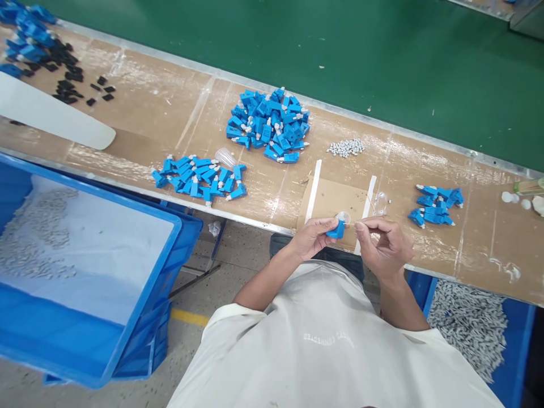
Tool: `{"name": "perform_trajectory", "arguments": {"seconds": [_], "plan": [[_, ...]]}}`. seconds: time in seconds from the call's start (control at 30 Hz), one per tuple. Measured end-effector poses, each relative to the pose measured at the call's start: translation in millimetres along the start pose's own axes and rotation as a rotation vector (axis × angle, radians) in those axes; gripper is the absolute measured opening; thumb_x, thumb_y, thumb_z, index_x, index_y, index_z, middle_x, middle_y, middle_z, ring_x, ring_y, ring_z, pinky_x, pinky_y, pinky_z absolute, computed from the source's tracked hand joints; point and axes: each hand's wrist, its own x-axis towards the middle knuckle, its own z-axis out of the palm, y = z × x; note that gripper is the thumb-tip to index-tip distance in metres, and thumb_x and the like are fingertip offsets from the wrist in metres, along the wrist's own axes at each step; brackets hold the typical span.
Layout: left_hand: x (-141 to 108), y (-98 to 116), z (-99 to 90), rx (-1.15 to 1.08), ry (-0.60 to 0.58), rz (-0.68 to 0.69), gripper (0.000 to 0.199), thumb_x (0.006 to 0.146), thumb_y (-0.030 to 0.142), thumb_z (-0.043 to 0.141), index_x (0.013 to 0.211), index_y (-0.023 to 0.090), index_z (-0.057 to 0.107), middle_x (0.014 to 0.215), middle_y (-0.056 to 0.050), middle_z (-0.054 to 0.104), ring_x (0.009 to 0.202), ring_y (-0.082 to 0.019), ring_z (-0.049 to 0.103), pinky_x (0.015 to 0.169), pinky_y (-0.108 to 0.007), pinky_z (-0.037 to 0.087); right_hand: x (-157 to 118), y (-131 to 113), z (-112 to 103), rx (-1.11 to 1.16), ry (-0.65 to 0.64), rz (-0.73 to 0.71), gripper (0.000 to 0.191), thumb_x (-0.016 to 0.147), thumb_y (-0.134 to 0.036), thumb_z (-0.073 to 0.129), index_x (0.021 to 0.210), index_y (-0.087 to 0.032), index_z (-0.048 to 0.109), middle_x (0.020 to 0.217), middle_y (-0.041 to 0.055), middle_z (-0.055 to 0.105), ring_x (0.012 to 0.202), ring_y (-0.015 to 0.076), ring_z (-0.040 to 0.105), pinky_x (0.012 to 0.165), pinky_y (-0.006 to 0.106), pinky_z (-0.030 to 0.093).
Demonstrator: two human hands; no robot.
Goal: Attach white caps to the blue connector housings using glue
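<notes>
While pinching a blue block [337, 229] in the closed grip of the left hand [312, 238] over the near edge of the surface [161, 96], holds a thin stick [349, 224] up to it in the pinched grip of the right hand [386, 246]. Has blue parts [267, 122] heaped beyond, leftward.

One head-worn camera looks forward and steeply down from close above the shirt [318, 317] onto the workbench [157, 96]

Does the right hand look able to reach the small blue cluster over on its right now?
Probably yes: the right hand is close to the small blue cluster, and nothing visible stands between them. Its fingers pinch a thin stick, though, so it would likely need to put that down first.
</notes>
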Motion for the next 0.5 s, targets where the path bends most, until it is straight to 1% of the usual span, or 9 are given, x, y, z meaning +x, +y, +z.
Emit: {"name": "perform_trajectory", "arguments": {"seconds": [0.17, 0.33, 0.5], "plan": [[-0.1, -0.2, -0.3, -0.009, -0.027, 0.005, 0.042, 0.060, 0.039, 0.097, 0.078, 0.009, 0.074, 0.067, 0.002, 0.057, 0.058, -0.004, 0.049, 0.054, -0.017, 0.042, 1.0, 0.2, 1.5, -0.031, -0.020, -0.015, 0.014, 0.090, -0.016, 0.073, 0.092, -0.024, 0.061, 0.071, -0.0012, 0.073, 0.056, 0.0142, 0.067, 0.049, 0.026, 0.054], [1.0, -1.6, -3.4, 0.006, -0.032, -0.001, 0.037, 0.067, 0.037, 0.093, 0.080, 0.009, 0.073, 0.068, 0.002, 0.057, 0.060, -0.005, 0.052, 0.056, -0.018, 0.043, 1.3, -1.0, 2.3, -0.009, -0.035, -0.044, 0.017, 0.088, -0.012, 0.073, 0.093, -0.023, 0.061, 0.072, -0.0012, 0.073, 0.057, 0.0137, 0.067, 0.051, 0.026, 0.053], [0.9, -1.3, -2.9, 0.009, -0.036, 0.001, 0.041, 0.061, 0.041, 0.096, 0.075, 0.010, 0.072, 0.067, 0.003, 0.057, 0.059, -0.004, 0.049, 0.055, -0.016, 0.043, -0.3, -0.4, 1.4, -0.027, -0.059, -0.072, 0.016, 0.089, -0.012, 0.072, 0.092, -0.023, 0.061, 0.071, -0.0017, 0.072, 0.058, 0.0135, 0.067, 0.051, 0.026, 0.052]]}}
